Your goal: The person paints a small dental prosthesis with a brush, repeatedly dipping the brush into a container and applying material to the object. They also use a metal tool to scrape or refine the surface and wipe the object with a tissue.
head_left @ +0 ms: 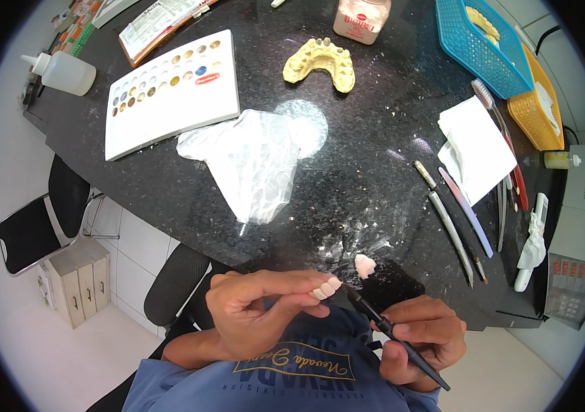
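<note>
My left hand pinches a small dental bridge of several joined cream-white teeth between thumb and fingertips, just past the table's near edge. In my right hand is a slim black-handled tool, gripped like a pen. Its dark tip points at the teeth and comes close to them; whether it touches, I cannot tell, nor whether it ends in bristles. Just beyond the tip, a pale pinkish-white lump lies on the black speckled tabletop, with white powder smears around it.
A yellow dental cast and a jar of pink powder stand farther back. Left lie a crumpled plastic bag, white wells palette and squeeze bottle. Right are slim tools, white tissue, blue basket and yellow basket.
</note>
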`<state>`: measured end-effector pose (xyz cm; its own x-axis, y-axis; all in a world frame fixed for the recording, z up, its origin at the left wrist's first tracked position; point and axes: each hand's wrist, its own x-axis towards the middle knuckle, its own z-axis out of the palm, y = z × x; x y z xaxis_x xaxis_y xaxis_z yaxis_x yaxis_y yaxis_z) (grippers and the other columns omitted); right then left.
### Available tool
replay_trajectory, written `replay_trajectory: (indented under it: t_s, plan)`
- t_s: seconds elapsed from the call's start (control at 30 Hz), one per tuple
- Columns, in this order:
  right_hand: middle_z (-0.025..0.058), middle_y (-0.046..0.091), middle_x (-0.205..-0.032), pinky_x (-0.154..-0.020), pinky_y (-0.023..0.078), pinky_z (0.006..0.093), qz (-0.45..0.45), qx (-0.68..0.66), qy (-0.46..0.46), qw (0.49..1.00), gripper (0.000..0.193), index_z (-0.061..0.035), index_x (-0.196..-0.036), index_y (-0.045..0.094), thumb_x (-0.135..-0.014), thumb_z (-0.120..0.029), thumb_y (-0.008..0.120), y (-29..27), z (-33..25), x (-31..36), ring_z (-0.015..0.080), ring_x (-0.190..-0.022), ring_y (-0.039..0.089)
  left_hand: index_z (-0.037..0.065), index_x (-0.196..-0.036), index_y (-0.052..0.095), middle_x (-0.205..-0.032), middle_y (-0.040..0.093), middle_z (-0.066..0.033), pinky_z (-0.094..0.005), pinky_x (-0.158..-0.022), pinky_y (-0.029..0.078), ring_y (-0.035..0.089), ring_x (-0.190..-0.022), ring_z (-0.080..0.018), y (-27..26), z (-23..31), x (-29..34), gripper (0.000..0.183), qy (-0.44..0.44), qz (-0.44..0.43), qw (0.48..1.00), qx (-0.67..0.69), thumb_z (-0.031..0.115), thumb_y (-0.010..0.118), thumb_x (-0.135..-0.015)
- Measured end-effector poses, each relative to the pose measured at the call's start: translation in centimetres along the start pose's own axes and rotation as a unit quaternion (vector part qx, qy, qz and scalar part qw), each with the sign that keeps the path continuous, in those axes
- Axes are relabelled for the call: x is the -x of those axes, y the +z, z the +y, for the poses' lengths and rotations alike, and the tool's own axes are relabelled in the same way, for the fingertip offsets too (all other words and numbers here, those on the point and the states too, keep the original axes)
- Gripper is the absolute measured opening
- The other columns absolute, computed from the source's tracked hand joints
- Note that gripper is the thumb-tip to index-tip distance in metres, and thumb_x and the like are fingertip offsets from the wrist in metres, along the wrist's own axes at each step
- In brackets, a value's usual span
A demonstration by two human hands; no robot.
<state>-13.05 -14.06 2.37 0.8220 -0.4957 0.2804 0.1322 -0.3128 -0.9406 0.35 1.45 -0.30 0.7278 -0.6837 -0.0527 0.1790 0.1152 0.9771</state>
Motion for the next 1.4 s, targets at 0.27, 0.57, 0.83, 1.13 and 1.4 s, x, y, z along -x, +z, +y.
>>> replay_trajectory:
  t_s: [0.27,0.57,0.83,1.13,1.4]
  plan:
    - [0.0146,0.068,-0.078,-0.055,0.056,0.0273,-0.020,0.002,0.003,1.000,0.027,-0.0017,-0.088,0.064,-0.064,0.000,0.077,-0.30,-0.16,-0.15,0.0223,-0.065,0.070,-0.007,-0.090,0.064,-0.091,0.068,-0.0274,-0.0366,-0.059,0.064,0.070,-0.084,-0.0323,0.15,0.10,-0.01,0.013,0.000,0.008,1.000,0.007,0.006,0.065,-0.089]
    - [0.0184,0.065,-0.081,-0.058,0.053,0.0281,-0.051,0.019,-0.011,0.998,0.023,-0.0011,-0.094,0.058,-0.079,-0.010,0.072,-0.43,-0.09,-0.15,0.0215,-0.064,0.067,-0.006,-0.090,0.064,-0.090,0.068,-0.0265,-0.0368,-0.060,0.064,0.070,-0.086,-0.0322,0.06,0.26,0.02,0.013,-0.013,0.004,1.000,0.000,0.006,0.065,-0.089]
    - [0.0154,0.068,-0.077,-0.055,0.056,0.0271,-0.007,0.000,0.002,1.000,0.026,-0.0015,-0.086,0.064,-0.063,0.001,0.075,-0.06,-0.09,-0.19,0.0215,-0.063,0.069,-0.007,-0.091,0.064,-0.090,0.068,-0.0269,-0.0365,-0.060,0.064,0.070,-0.085,-0.0325,0.02,0.04,-0.01,0.012,0.002,0.001,1.000,-0.001,0.004,0.064,-0.089]
    - [0.0168,0.068,-0.076,-0.053,0.054,0.0261,0.011,-0.022,-0.001,1.000,0.025,0.0004,-0.087,0.064,-0.064,0.001,0.076,-0.01,0.23,0.01,0.0224,-0.063,0.069,-0.008,-0.091,0.064,-0.091,0.068,-0.0283,-0.0364,-0.060,0.064,0.071,-0.083,-0.0322,-0.09,-0.07,-0.08,0.011,0.013,-0.008,1.000,-0.002,0.003,0.064,-0.089]
    - [0.0185,0.068,-0.073,-0.047,0.052,0.0246,0.026,-0.052,0.017,0.998,0.020,0.0006,-0.084,0.062,-0.070,-0.004,0.077,-0.03,0.27,-0.02,0.0207,-0.059,0.068,-0.007,-0.090,0.065,-0.090,0.068,-0.0280,-0.0352,-0.058,0.063,0.071,-0.075,-0.0300,0.12,-0.16,-0.11,0.006,0.013,0.005,1.000,0.003,-0.002,0.063,-0.088]
